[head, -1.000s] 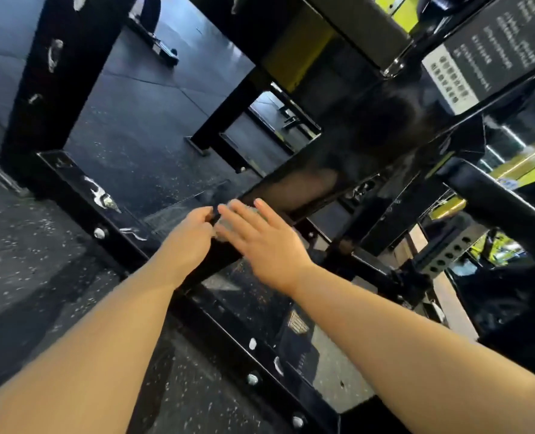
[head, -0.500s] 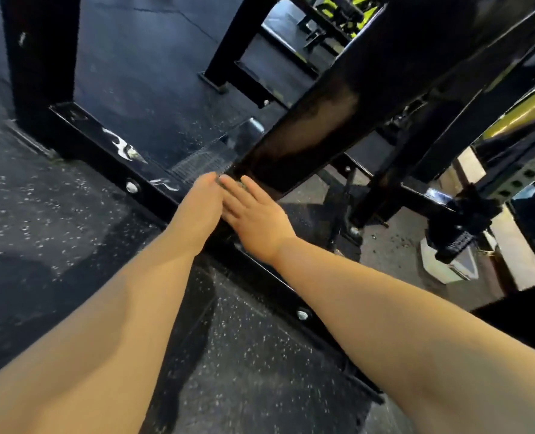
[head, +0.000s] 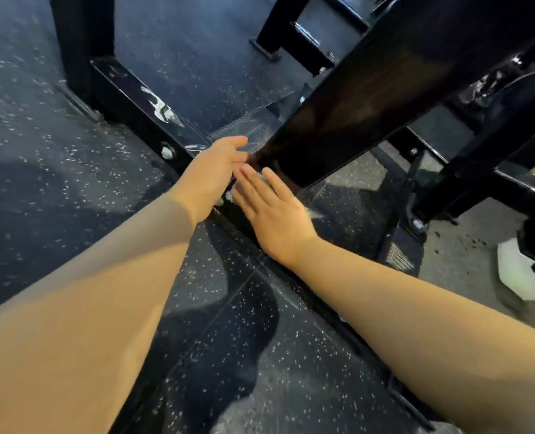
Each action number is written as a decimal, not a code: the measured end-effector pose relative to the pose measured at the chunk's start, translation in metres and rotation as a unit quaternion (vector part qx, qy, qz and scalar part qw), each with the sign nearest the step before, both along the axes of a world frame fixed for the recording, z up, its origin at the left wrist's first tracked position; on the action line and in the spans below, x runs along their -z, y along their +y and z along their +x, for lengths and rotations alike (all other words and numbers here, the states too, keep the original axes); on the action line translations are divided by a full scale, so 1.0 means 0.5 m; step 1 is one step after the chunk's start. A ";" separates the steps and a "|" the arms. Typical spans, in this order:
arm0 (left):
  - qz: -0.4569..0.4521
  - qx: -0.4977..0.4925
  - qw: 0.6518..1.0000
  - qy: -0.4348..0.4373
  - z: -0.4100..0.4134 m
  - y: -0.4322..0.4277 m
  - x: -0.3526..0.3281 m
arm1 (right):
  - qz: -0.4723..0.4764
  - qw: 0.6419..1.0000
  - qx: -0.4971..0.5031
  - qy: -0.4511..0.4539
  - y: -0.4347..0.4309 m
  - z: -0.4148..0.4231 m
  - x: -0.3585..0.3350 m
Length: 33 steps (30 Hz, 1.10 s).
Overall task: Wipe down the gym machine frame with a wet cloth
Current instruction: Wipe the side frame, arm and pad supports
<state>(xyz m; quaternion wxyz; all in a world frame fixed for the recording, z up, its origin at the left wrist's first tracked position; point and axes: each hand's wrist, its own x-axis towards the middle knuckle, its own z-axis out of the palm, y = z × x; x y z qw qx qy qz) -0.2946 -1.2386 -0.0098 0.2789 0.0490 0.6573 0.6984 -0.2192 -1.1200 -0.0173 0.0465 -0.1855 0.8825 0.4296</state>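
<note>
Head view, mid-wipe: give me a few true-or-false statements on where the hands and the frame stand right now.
1. The left hand and the right hand are both at the foot of the slanted beam. True.
2. The right hand's fingers lie straight. True.
3. The left hand grips a spray bottle. False: no bottle is in view.
4. A cloth is draped over the slanted beam. False: its visible face is bare.
5. A bolt sits in the floor rail, left of the left hand. True.
</note>
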 end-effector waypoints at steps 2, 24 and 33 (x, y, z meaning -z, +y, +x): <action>-0.007 0.014 1.000 0.002 0.000 0.003 0.019 | 0.014 0.999 -0.006 -0.039 -0.007 -0.023 0.040; -0.034 -0.020 0.999 -0.019 0.048 0.021 0.033 | -0.107 0.991 -0.086 -0.009 0.067 0.021 -0.006; -0.053 -0.032 0.998 0.032 0.098 0.060 0.023 | -0.587 0.672 0.399 0.211 0.115 0.089 0.015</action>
